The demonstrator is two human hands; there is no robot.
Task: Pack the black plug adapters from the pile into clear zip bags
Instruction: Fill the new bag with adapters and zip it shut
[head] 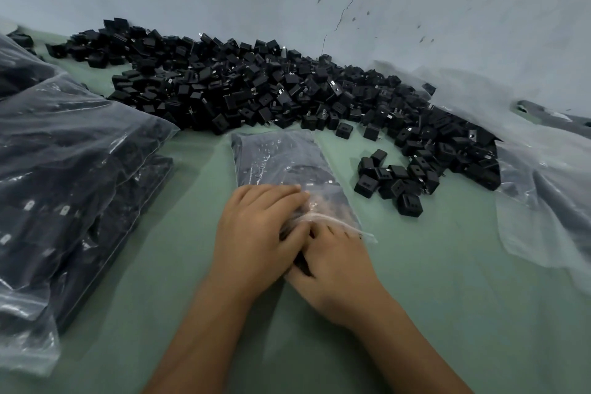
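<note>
- Centre of the frame: a clear zip bag point(284, 163) lies flat on the green tabletop point(447, 297), its closed end toward the pile and its mouth toward the person, the handy way round for loading from the near side.
- The left hand point(256, 233) lies over the bag's near end with fingers curved down on the plastic, apparently pinning it so it cannot slide.
- The right hand point(332, 262) is at the bag's mouth, fingers curled around the bunched opening; something dark shows between the two hands, likely adapters going in, though blur makes that hard to call.
- Dark shapes already show through the bag, so it looks partly filled, with the mouth not yet zipped.
- The main pile of black plug adapters point(271, 86) runs across the upper middle of the frame against the pale wall point(447, 9), within easy reach.
- A small cluster of adapters point(396, 179) sits just right of the bag, probably pulled out as the next batch.
- Left edge of the frame: filled bags point(73, 169) stacked on one another, kept well apart from the loose stock.
- Right edge: loose clear plastic point(543, 189), perhaps spare bags or a liner; I cannot tell which.
- My read: filling or closing this bag is the step in hand, and plenty of pile remains.
</note>
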